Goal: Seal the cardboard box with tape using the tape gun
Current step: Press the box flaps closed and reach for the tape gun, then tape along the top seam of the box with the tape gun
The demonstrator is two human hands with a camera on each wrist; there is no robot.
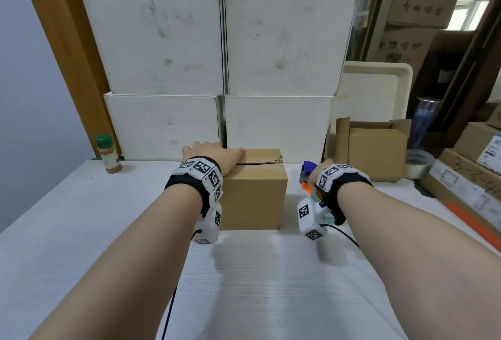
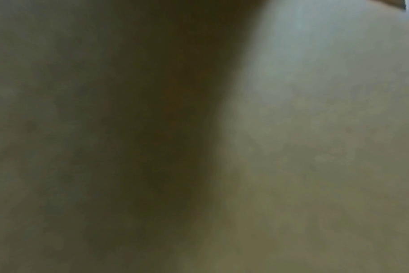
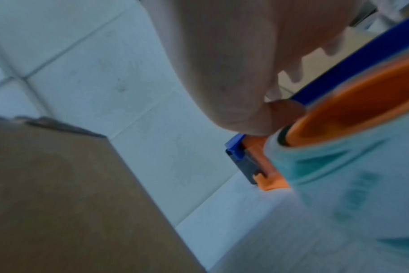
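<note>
A small brown cardboard box (image 1: 254,198) stands on the white table (image 1: 81,204), its top flaps closed with a dark seam between them. My left hand (image 1: 211,155) lies flat on the box's top left, fingers straight, pressing the flaps down. The left wrist view is a dark blur of cardboard (image 2: 292,166). Right of the box, my right hand (image 1: 322,167) grips the blue and orange tape gun (image 1: 307,177) low over the table. In the right wrist view my right hand (image 3: 234,73) wraps the tape gun (image 3: 257,162) beside its tape roll (image 3: 339,157), with the box (image 3: 58,194) at left.
Stacked white cartons (image 1: 217,68) form a wall right behind the box. A spice jar with a green lid (image 1: 108,153) stands at the back left. An open brown carton (image 1: 376,147), a loose tape roll (image 1: 418,163) and more cartons (image 1: 466,182) crowd the right side.
</note>
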